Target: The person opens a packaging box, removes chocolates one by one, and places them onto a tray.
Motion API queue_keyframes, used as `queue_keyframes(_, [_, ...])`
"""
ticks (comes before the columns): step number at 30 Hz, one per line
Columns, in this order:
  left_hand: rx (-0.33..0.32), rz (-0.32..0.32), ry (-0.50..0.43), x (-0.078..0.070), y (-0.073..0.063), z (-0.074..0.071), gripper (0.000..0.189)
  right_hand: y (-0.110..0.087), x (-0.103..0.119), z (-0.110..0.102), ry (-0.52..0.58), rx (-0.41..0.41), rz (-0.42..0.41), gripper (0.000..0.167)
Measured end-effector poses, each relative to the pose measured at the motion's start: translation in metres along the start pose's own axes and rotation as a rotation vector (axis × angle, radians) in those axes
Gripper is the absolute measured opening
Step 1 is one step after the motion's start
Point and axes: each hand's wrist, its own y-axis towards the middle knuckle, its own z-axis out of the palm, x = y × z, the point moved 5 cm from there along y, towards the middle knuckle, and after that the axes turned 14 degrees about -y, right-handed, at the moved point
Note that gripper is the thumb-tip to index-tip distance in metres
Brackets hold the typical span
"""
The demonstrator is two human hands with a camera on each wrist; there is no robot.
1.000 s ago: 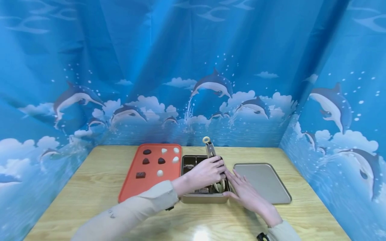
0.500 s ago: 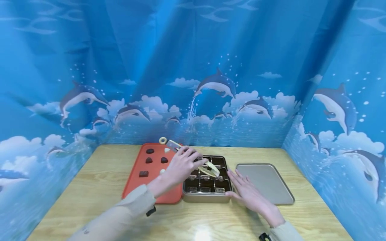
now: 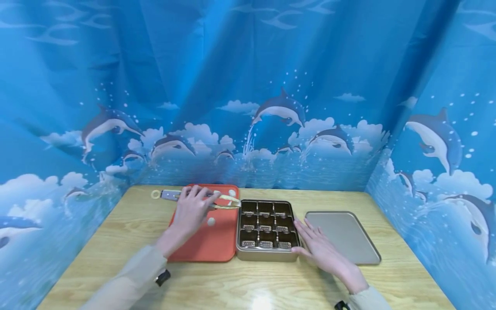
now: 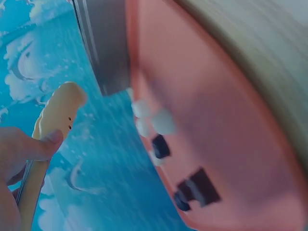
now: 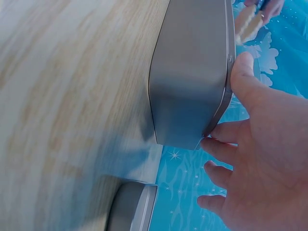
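Observation:
My left hand point(image 3: 192, 211) grips a pair of tongs point(image 3: 168, 195) above the red tray point(image 3: 201, 252). Its pale tips are parted and point right toward the tin box point(image 3: 267, 256); I see nothing between them. White chocolate-like pieces point(image 3: 211, 221) lie on the tray, and dark pieces point(image 4: 205, 187) show in the left wrist view, hidden behind the left hand in the head view. Several dark compartments point(image 3: 267, 221) fill the box. My right hand point(image 3: 319, 249) touches the box's right rim with thumb and fingertips, its fingers mostly extended.
A flat metal lid point(image 3: 341, 234) lies on the wooden table point(image 3: 232, 286) right of the box, partly behind the right hand. The tray stands close against the box's left side. A blue dolphin-printed curtain point(image 3: 248, 86) surrounds the table's back and sides.
My left hand has carried the tongs from inside the box leftward to above the tray, turning them from upright to nearly level. The right hand stays at the box's rim.

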Motion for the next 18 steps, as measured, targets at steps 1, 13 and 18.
queue_keyframes(1, [0.007,-0.005,0.003,0.003,-0.003,0.000,0.054,0.000,0.000,0.000,-0.002,-0.005,-0.004,0.077])
queue_keyframes(13, [0.096,-0.036,0.083,0.012,-0.019,0.032,0.040,0.000,-0.001,0.001,-0.010,0.004,-0.002,0.077])
queue_keyframes(18, [0.173,-0.098,0.107,0.010,-0.017,0.043,0.043,0.000,-0.001,0.001,-0.007,0.006,-0.010,0.079])
